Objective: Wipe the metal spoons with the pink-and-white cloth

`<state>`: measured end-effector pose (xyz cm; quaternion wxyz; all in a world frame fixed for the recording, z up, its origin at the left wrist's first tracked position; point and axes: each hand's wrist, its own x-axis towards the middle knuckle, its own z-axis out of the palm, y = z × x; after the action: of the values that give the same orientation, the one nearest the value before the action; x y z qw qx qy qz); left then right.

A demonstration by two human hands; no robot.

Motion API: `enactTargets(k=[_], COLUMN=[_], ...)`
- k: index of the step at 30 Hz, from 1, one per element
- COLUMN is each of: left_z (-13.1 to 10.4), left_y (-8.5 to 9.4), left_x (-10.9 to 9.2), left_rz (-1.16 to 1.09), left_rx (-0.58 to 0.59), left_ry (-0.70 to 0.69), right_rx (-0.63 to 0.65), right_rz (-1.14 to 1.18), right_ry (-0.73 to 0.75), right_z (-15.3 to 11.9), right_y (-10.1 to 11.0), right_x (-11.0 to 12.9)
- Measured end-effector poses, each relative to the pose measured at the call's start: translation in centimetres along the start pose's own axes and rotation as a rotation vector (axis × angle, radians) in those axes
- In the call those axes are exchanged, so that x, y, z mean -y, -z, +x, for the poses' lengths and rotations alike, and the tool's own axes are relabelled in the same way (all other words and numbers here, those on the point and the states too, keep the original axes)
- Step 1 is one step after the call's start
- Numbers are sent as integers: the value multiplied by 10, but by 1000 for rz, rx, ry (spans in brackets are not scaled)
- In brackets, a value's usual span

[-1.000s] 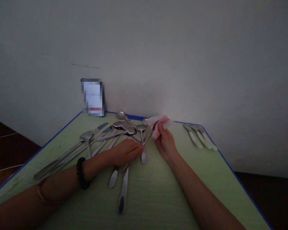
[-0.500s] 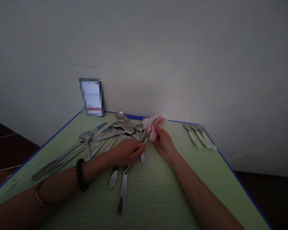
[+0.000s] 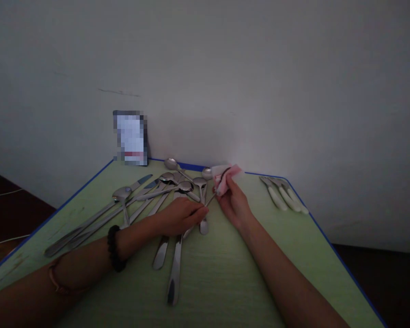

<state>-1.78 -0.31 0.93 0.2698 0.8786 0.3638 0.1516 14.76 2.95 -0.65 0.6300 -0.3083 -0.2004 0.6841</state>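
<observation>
Between my two hands runs a thin metal utensil, slanting up to the right. My left hand is closed on its lower part, above the spread cutlery. My right hand pinches a pink and white cloth around the upper end, whose shape the cloth hides. Under and beside my left hand lie several metal spoons and knives, among them a spoon at the left and a knife. Below my left hand a long handle points toward me.
Several utensils with pale handles lie side by side at the right back of the green table. A phone with a blurred screen leans on the wall at the back left. The table has a blue edge.
My right hand and the cloth have moved slightly to the right, away from my left hand. The bowl of a spoon behind the cloth now shows more. My left hand has barely shifted.
</observation>
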Motion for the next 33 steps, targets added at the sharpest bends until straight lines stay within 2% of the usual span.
enactTargets(k=[5, 9, 14, 18, 22, 26, 28, 33], left_z=[1, 1, -1, -2, 0, 3, 4, 5], left_y=[0, 1, 5, 5, 4, 3, 3, -1], left_x=[1, 2, 3, 5, 4, 3, 4, 5], left_rz=[-21, -53, -108, -291, -415, -377, -374, -390], left_rx=[-2, -6, 42, 86, 5, -96, -141, -228], left_ry=[49, 10, -21, -13, 46, 98, 149, 237], right_rx=[108, 112, -44, -141, -106, 55, 93, -42], right_rz=[-171, -169, 32, 79, -4, -217, -253, 76], right_ry=[-18, -19, 38, 108, 199, 207, 186, 87], right_z=[-5, -5, 2, 7, 6, 3, 3, 2], right_y=[-1, -1, 1, 4, 7, 8, 8, 6], right_x=[-1, -2, 2, 8, 7, -1, -2, 10])
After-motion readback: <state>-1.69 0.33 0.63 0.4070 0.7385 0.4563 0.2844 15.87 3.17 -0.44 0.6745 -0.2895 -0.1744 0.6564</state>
